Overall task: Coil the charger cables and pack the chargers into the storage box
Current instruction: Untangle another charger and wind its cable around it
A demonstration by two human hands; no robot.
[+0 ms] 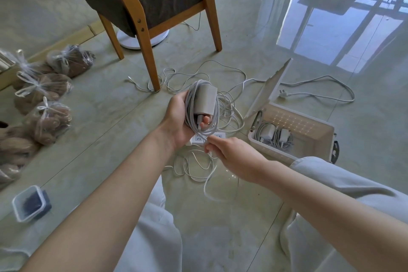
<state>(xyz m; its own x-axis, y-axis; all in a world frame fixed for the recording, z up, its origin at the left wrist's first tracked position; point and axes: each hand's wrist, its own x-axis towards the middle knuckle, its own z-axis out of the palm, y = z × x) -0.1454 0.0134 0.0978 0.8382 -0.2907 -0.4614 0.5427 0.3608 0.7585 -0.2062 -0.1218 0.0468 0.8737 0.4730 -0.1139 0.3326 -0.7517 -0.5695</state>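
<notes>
The left hand (176, 121) grips the charger (205, 101), its cable (190, 112) wound around it, near the storage box (313, 137); the right hand (231, 154) pinches the cable's loose end. The cable looks limp and springy, so grip the rigid charger

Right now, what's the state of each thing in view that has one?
left hand: grips the charger
charger: held above the floor
cable: mostly wound round the charger, tail hanging loose
right hand: pinches the cable's tail
storage box: open
lid: raised
packed chargers: coiled, inside the storage box
loose cables: uncoiled, spread on the floor
plastic bags: tied shut
</notes>
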